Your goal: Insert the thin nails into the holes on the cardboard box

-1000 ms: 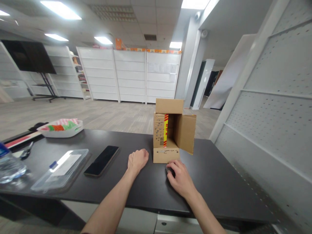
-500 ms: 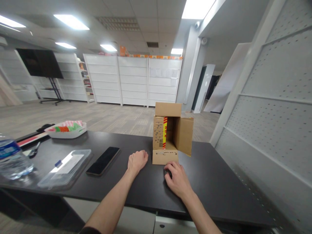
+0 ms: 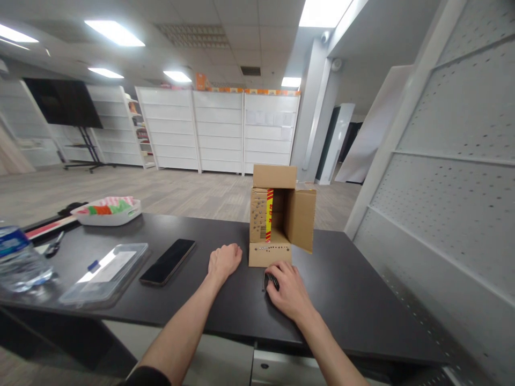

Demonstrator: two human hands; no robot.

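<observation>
My right hand (image 3: 286, 289) rests on the desk, its fingers curled around a small black tool (image 3: 274, 280). A thin metal rod (image 3: 264, 281) sticks out at the tool's left side; the fingers hide the rest. Just beyond that hand stands a cardboard box (image 3: 270, 255), its open side facing me and its flaps spread up, down and to the right. Its lower flap, with a row of small holes, reaches toward my fingers. Left of the box, my left hand (image 3: 224, 261) lies on the desk in a loose fist, with nothing visible in it.
On the black desk (image 3: 346, 300), a phone (image 3: 168, 261) lies left of my left hand. Further left are a clear plastic case (image 3: 107, 273), a water bottle (image 3: 20, 262) and a white basket (image 3: 108, 215) with colourful packets. A perforated panel (image 3: 462, 177) stands along the right side.
The thin metal rod now shows beside the black tool in my right hand. The view has shifted slightly; my left hand stays in its fist by the box.
</observation>
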